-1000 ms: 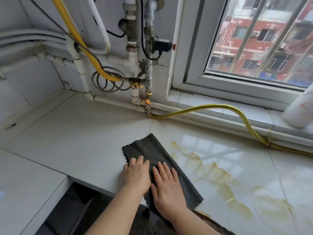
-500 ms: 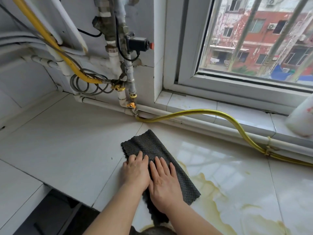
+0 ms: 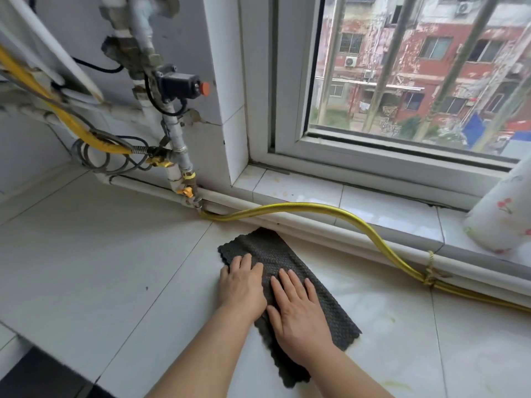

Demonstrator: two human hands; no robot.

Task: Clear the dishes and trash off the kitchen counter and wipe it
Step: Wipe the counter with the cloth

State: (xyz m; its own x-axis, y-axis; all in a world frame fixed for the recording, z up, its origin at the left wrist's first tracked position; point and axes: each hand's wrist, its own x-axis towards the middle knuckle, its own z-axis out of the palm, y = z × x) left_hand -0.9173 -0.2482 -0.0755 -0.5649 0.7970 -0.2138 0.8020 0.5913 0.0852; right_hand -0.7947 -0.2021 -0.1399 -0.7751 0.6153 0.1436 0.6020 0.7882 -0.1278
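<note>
Both hands press flat on the one dark cloth (image 3: 275, 251) lying on the table (image 3: 100, 254). The left hand (image 3: 242, 285) has its fingers (image 3: 247, 261) straight and close together on the cloth's left edge. The right hand (image 3: 298, 314) has its fingers (image 3: 290, 278) straight and slightly spread over the middle. Neither hand grips it. Since half a second ago the cloth has slid toward the window sill (image 3: 301, 188), and its far corner is now near the yellow hose (image 3: 344, 214).

The left hand (image 3: 242, 285) is laid palm down, fingers straight and held together, pointed toward the far side. The right hand (image 3: 298, 314) is laid flat just beside it on the right, slightly nearer, fingers a little spread. The bare forearms (image 3: 207, 354) are stretched in from the near edge.
</note>
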